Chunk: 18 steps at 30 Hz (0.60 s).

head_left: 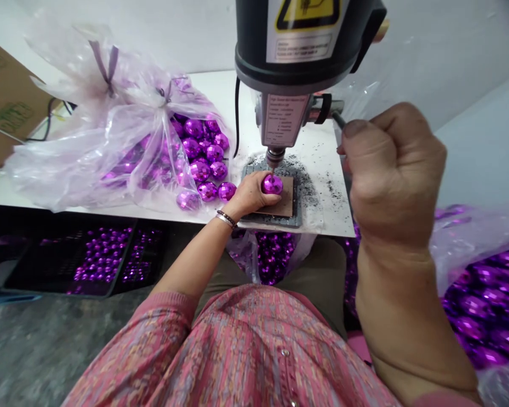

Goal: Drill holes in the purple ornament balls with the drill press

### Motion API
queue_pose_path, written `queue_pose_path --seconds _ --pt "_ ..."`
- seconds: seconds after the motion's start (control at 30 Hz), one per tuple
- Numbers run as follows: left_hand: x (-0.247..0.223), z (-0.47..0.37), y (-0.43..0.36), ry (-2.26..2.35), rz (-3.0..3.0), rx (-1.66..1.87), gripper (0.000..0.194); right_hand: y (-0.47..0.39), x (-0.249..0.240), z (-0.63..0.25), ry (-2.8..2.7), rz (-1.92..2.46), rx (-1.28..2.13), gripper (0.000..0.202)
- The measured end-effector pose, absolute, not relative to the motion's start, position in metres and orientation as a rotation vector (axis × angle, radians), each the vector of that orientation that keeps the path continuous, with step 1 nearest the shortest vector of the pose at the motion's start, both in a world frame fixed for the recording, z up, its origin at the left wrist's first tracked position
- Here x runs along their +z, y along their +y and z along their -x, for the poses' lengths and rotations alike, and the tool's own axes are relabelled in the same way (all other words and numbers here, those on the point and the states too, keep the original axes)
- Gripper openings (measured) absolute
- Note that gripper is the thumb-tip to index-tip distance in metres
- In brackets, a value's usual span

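Note:
My left hand (253,193) grips a shiny purple faceted ball (273,185) on a brown board (286,198) over the drill press base (297,217). Directly above the ball is the chuck (275,155) of the drill press (282,118), its bit reaching down to the ball's top; whether it has gone in I cannot tell. My right hand (392,175) is raised at the right, closed around the feed lever (338,118) of the press. Most of that lever is hidden inside the fist.
Tied clear plastic bags (152,141) of purple balls cover the table's left side. Dark shavings (307,186) lie around the base. An open bag of balls (275,254) hangs at my lap, another bag (487,305) stands right, and a black crate (102,260) sits lower left.

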State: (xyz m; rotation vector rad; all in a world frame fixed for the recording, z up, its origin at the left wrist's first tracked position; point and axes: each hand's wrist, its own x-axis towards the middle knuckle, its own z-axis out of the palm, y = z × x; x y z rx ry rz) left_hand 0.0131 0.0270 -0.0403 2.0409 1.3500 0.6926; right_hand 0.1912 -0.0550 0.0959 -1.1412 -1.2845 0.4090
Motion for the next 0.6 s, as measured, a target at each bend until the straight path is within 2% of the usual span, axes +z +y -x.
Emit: queue_pose_path --seconds 0.2,0.37,0.6 --pt "-0.040 -0.015 0.024 1.373 -2.035 0.705 0.049 -0.056 0.082 -0.190 -1.334 1.075 0.286 0.034" --pt "-0.036 -0.018 0.022 1.381 -2.041 0.685 0.039 -0.052 0.069 -0.190 -1.345 1.023 0.199 0.034" --pt "-0.037 -0.019 0.020 1.432 -2.014 0.696 0.043 -0.046 0.050 -0.184 -1.239 1.008 0.078 0.044"
